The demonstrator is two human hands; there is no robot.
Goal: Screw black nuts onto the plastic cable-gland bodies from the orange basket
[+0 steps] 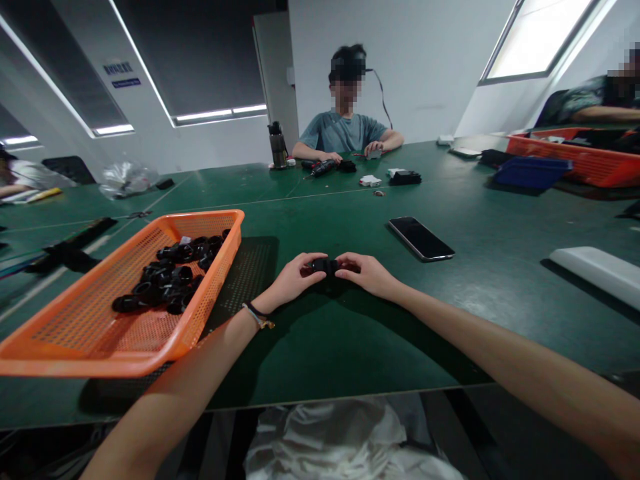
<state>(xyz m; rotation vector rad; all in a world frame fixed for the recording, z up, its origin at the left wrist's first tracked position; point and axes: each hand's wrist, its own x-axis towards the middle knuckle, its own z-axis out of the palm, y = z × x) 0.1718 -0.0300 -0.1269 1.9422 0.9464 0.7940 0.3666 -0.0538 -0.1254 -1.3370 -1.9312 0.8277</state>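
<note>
Between my two hands, just above the green table (320,360), is a small black plastic part (325,266). My left hand (295,279) grips its left side with thumb and fingers, and a dark band circles that wrist. From the other side my right hand (369,275) pinches the right end of the same part. The part's exact kind is too small to make out. To the left, an orange perforated basket (200,337) holds a heap of black ring-ended plastic pieces (160,283).
A phone (421,238) lies to the right of my hands, with a white elongated object (600,270) farther right. Across the table sits a person (345,133) near a bottle (277,145) and a power tool (323,167). A blue tray (533,172) and red basket (575,160) stand far right.
</note>
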